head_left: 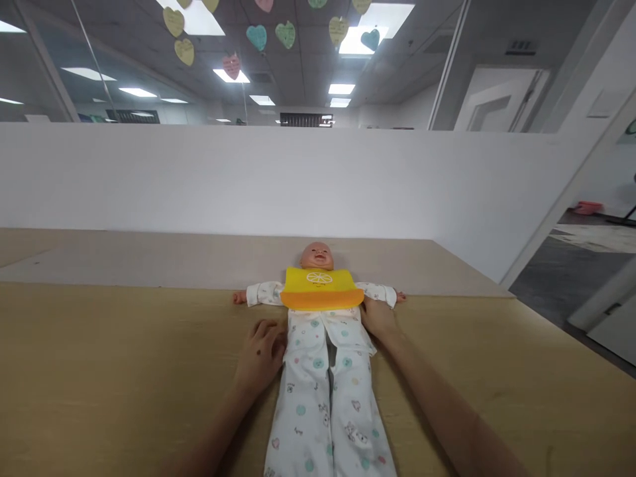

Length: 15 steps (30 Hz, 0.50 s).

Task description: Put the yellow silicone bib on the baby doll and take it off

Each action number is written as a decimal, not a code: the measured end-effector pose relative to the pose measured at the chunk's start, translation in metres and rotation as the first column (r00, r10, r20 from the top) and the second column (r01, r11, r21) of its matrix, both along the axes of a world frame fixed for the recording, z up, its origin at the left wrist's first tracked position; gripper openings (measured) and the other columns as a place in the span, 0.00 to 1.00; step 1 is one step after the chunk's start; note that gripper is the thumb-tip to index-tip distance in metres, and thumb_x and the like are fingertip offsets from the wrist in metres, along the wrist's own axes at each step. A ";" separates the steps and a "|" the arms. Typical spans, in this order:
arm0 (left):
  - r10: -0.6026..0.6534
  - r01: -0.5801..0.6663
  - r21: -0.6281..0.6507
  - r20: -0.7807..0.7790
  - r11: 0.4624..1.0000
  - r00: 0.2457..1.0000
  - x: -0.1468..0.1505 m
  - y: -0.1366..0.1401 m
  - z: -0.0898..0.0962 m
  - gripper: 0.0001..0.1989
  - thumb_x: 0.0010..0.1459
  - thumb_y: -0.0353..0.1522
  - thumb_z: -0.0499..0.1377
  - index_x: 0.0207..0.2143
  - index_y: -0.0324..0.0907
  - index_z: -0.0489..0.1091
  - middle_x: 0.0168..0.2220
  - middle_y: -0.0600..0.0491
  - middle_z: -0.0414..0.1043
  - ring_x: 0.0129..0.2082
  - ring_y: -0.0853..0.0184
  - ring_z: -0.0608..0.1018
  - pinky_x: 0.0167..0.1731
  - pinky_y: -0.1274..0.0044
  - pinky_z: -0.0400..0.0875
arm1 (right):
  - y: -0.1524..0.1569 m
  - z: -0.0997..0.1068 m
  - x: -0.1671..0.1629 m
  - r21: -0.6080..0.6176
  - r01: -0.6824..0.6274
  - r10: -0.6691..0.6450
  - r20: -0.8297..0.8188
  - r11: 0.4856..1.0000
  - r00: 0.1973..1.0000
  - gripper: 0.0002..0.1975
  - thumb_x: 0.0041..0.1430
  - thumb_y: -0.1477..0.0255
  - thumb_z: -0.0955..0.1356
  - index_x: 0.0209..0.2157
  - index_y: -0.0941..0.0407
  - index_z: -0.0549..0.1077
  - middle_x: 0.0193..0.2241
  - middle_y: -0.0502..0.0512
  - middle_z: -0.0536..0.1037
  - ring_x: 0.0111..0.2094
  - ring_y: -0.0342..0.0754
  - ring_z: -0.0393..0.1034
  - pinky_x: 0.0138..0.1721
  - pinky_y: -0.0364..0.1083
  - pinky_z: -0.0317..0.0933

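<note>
A baby doll [318,254] lies on its back, arms spread wide, head toward the wall. It wears a white printed top [304,323] and matching trousers [303,411]. Over its chest lies a yellow bib [318,283] with a citrus-slice print and an orange pocket along the bottom. Beside the doll's waist rests my left hand [261,354], its fingers loosely bent and a little apart, close against the clothing with nothing visible in them. My right hand [378,319] is by the bib's lower right corner, below the doll's sleeve; its fingers are mostly hidden there.
Beneath the doll is a wooden table [124,371], with a greyish strip [199,258] along its back. A white low wall [248,179] with glass above stands behind it. Heart-shaped notes [256,37] stick to the glass. Grey floor [541,291] shows past the table's right edge.
</note>
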<state>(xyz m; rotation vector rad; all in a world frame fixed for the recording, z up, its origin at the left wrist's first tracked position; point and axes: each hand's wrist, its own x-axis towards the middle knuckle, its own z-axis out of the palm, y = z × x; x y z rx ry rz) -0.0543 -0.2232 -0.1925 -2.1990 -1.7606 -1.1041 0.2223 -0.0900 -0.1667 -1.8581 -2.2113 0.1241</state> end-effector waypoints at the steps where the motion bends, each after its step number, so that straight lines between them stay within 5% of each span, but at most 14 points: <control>1: 0.005 -0.004 -0.036 0.026 0.999 1.000 0.000 -0.004 0.001 0.13 0.53 0.24 0.53 0.37 0.41 0.74 0.41 0.45 0.74 0.44 0.57 0.74 0.46 0.62 0.72 | 0.003 0.000 0.004 -0.017 0.054 -0.054 0.002 0.998 0.999 0.17 0.64 0.68 0.58 0.46 0.57 0.74 0.41 0.66 0.79 0.41 0.56 0.75 0.38 0.48 0.61; 8: 0.006 0.017 -0.134 0.164 0.991 0.986 0.009 -0.046 0.012 0.13 0.53 0.26 0.53 0.40 0.42 0.73 0.42 0.46 0.75 0.45 0.57 0.75 0.46 0.63 0.72 | -0.001 -0.002 0.049 -0.015 0.251 -0.251 0.035 0.968 0.967 0.20 0.64 0.64 0.58 0.40 0.60 0.77 0.37 0.67 0.79 0.37 0.55 0.75 0.34 0.46 0.61; 15: -0.048 0.041 0.035 0.201 0.999 0.978 0.031 -0.131 0.008 0.10 0.58 0.33 0.57 0.43 0.45 0.71 0.45 0.46 0.75 0.44 0.61 0.78 0.43 0.69 0.77 | -0.059 0.000 0.034 0.024 0.083 -0.083 0.007 0.996 0.997 0.18 0.65 0.66 0.57 0.37 0.59 0.76 0.33 0.62 0.79 0.36 0.51 0.74 0.33 0.44 0.56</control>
